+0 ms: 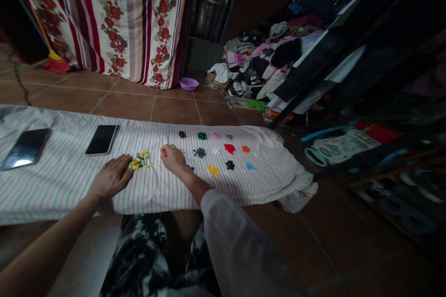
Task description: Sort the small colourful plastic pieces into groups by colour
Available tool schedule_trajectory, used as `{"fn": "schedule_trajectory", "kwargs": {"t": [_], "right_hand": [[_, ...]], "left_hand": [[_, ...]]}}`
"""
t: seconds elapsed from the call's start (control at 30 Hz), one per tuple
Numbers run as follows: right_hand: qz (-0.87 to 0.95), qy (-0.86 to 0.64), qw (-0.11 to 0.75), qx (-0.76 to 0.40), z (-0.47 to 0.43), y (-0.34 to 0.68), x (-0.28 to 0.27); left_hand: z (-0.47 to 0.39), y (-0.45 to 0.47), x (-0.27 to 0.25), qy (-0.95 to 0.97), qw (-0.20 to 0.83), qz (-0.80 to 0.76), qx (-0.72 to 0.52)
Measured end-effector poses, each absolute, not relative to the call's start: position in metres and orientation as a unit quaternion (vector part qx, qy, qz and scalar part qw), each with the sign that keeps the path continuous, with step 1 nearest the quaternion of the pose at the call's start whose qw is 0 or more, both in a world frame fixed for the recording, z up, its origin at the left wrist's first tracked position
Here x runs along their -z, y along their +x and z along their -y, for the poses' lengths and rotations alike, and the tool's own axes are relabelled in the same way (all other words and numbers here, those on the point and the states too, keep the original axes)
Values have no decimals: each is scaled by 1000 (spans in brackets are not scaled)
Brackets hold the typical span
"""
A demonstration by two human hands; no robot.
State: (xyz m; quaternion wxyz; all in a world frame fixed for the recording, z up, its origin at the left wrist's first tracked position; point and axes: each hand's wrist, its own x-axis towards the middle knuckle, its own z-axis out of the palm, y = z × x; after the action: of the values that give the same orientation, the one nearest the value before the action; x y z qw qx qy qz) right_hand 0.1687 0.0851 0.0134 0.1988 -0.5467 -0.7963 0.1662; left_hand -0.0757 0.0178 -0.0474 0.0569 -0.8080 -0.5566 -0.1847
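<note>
L hand (110,176): palm down on striped cloth (153,190), fingers extended, relaxed, gripping nothing; tips at near-L edge of mixed pile (139,161) (small pcs, mostly yellow, some green, white & orange).

R hand (173,159): just R of mixed pile, fingers curled, thumb & index pinched on small orange pc (163,151); view dim & pc tiny, so colour approx.

Sorted piles, all R of R fingertips. Far row, L to R: brown pile (182,134), dk green pile (202,136), pink pile (216,136), grey pile (229,136). Mid row, approx. level w/ fingertips: dk grey pile (200,152), white pile (216,151), red pile (229,148), orange pile (245,149). Nearer body: dk blue pile (190,167) partly hidden by R wrist, then yellow pile (213,171), black pile (230,165), lt blue pile (250,165).

Beyond & L of L fingers: phone (102,139), dk screen up. Farther L: second dk-screened device (27,148), glare at near edge. Well beyond R fingers, on floor: purple basin (189,84).
</note>
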Motion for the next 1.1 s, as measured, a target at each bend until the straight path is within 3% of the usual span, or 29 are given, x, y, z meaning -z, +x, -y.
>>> {"fn": "schedule_trajectory", "kwargs": {"t": [0.27,0.57,0.8,1.1], "right_hand": [[732,-597,293,-145,-112,272,0],[607,-646,399,-235,-117,356,11],[559,-722,381,-149,-113,423,5],[475,-833,275,-66,-113,504,-1]], "left_hand": [[-18,-77,48,-810,66,558,168],[-17,-77,43,-815,72,551,162],[-17,-79,44,-828,72,534,153],[-18,-77,43,-807,59,563,168]]}}
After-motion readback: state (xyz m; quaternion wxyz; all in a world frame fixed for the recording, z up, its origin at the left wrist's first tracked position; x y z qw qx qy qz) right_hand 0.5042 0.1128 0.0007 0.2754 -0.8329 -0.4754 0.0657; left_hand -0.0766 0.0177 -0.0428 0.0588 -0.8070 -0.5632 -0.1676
